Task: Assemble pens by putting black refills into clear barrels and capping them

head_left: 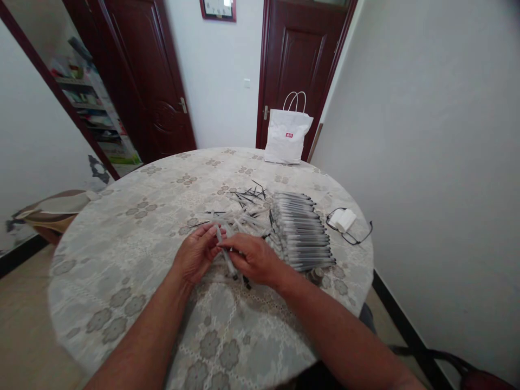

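Note:
My left hand [197,253] pinches a frosted, see-through pen barrel [218,233] between thumb and fingers, over the near side of the table. My right hand [255,259] is closed at the same spot, its thumb and forefinger meeting at the barrel; any small part between them is hidden. Below the fingertips another frosted tube with a dark end [231,266] slants down; I cannot tell whether it is held or lies on the cloth. Just beyond the hands are loose frosted barrels [252,221] and thin black pen refills [248,194]. Right of them lies a stacked row of pens [304,230].
A round table with a flowered cloth [122,260] fills the middle. Eyeglasses [357,238] and a folded white tissue [343,220] lie on the right. A white paper bag [287,138] stands at the far edge. A beige bag [57,208] sits beyond the left edge.

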Demonstrator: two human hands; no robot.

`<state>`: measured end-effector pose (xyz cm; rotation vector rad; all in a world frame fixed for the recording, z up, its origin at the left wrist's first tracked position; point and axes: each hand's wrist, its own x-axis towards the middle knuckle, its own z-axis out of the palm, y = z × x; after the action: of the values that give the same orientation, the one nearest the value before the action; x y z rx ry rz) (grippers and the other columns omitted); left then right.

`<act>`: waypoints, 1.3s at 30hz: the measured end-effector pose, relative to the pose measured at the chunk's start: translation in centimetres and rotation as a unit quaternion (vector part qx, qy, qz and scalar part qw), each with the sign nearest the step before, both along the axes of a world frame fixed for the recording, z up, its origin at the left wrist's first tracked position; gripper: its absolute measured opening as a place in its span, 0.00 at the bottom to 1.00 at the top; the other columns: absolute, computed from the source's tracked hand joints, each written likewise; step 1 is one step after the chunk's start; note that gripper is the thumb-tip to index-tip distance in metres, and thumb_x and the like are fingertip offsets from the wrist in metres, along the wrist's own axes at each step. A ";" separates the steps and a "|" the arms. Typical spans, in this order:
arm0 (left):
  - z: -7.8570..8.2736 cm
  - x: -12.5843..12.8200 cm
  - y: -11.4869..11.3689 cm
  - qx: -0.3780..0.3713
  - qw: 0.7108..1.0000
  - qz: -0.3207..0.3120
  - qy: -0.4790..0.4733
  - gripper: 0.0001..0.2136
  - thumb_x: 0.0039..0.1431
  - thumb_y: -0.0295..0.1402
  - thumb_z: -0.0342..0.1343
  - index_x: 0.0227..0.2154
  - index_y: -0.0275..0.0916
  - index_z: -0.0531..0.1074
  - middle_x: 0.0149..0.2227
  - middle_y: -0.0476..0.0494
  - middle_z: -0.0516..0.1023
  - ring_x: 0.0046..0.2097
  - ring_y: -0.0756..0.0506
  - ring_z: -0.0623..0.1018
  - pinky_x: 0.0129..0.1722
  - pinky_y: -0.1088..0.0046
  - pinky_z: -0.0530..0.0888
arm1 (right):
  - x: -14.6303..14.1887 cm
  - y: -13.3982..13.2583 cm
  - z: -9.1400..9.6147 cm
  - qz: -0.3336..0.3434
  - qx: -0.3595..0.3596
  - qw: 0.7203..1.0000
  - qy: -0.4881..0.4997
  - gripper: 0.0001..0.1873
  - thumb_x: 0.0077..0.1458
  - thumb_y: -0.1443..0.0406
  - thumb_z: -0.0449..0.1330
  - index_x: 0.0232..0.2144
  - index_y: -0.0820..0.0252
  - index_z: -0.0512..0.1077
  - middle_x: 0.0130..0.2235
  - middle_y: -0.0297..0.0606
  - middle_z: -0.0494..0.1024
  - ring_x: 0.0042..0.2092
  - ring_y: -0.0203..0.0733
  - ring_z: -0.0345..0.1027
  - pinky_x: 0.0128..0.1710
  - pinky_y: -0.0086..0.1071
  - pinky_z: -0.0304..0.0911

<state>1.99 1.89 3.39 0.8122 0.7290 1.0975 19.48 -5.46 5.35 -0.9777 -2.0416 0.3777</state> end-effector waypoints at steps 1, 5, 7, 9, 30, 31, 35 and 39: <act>-0.1 0.1 -0.1 0.005 1.000 -0.010 0.005 0.14 0.51 0.33 0.69 0.40 0.36 0.76 0.36 0.44 0.81 0.33 0.50 0.80 0.28 0.81 0.75 | -0.1 0.0 0.0 -0.002 0.023 1.000 -0.010 0.16 0.65 0.69 0.53 0.52 0.55 0.72 0.47 0.39 0.78 0.49 0.39 0.72 0.52 0.34 0.66; 0.0 0.5 -0.9 0.037 0.997 -0.043 0.046 0.15 0.52 0.38 0.69 0.38 0.36 0.77 0.32 0.45 0.80 0.30 0.51 0.78 0.28 0.79 0.75 | -0.1 -0.5 1.1 -0.031 0.069 0.997 -0.003 0.15 0.67 0.65 0.52 0.52 0.54 0.73 0.49 0.41 0.75 0.50 0.39 0.71 0.51 0.32 0.67; 0.0 0.6 -1.2 0.048 0.995 -0.060 0.068 0.15 0.52 0.41 0.68 0.39 0.36 0.77 0.33 0.45 0.80 0.30 0.49 0.78 0.30 0.74 0.77 | 0.3 -0.9 2.4 -0.066 0.084 0.994 0.009 0.15 0.67 0.66 0.51 0.52 0.54 0.72 0.51 0.42 0.73 0.52 0.40 0.70 0.53 0.33 0.67; 0.1 0.6 -1.4 0.062 0.992 -0.066 0.092 0.16 0.52 0.42 0.68 0.39 0.37 0.77 0.34 0.43 0.81 0.29 0.48 0.79 0.32 0.70 0.78 | 1.6 -1.2 3.8 -0.108 0.094 0.990 0.002 0.15 0.68 0.67 0.50 0.51 0.56 0.72 0.51 0.43 0.73 0.53 0.41 0.68 0.55 0.35 0.65; -0.9 1.1 -3.4 0.561 0.721 -0.141 0.383 0.14 0.61 0.35 0.58 0.48 0.46 0.78 0.51 0.37 0.79 0.55 0.38 0.75 0.58 0.58 0.70 | 14.8 -1.8 4.2 -0.380 -0.079 0.909 0.150 0.26 0.59 0.57 0.54 0.56 0.61 0.70 0.32 0.37 0.77 0.24 0.36 0.69 0.24 0.29 0.66; -1.0 1.3 -3.6 0.586 0.689 -0.151 0.398 0.16 0.61 0.35 0.58 0.51 0.46 0.77 0.55 0.36 0.76 0.60 0.37 0.71 0.61 0.55 0.66 | 14.9 -1.7 4.1 -0.377 -0.089 0.911 0.143 0.24 0.59 0.58 0.53 0.54 0.63 0.71 0.33 0.39 0.78 0.25 0.37 0.70 0.24 0.30 0.67; -1.9 2.2 -4.4 0.626 0.598 -0.156 0.476 0.24 0.59 0.38 0.61 0.59 0.52 0.70 0.67 0.40 0.63 0.70 0.32 0.55 0.68 0.45 0.48 | 16.0 -1.2 3.6 -0.414 -0.087 0.905 0.054 0.24 0.57 0.65 0.51 0.55 0.62 0.69 0.41 0.41 0.82 0.31 0.38 0.75 0.34 0.33 0.70; -2.8 3.0 -4.5 0.618 0.569 -0.143 0.524 0.21 0.62 0.41 0.58 0.58 0.53 0.72 0.67 0.43 0.63 0.71 0.32 0.53 0.68 0.44 0.42 | 16.8 -0.7 3.2 -0.483 -0.068 0.862 -0.139 0.16 0.59 0.62 0.56 0.48 0.59 0.75 0.40 0.43 0.83 0.38 0.45 0.77 0.44 0.37 0.68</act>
<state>4.98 -2.63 0.58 2.8658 0.6070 0.5712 36.26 -6.12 8.57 -2.0710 -1.4903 -0.1829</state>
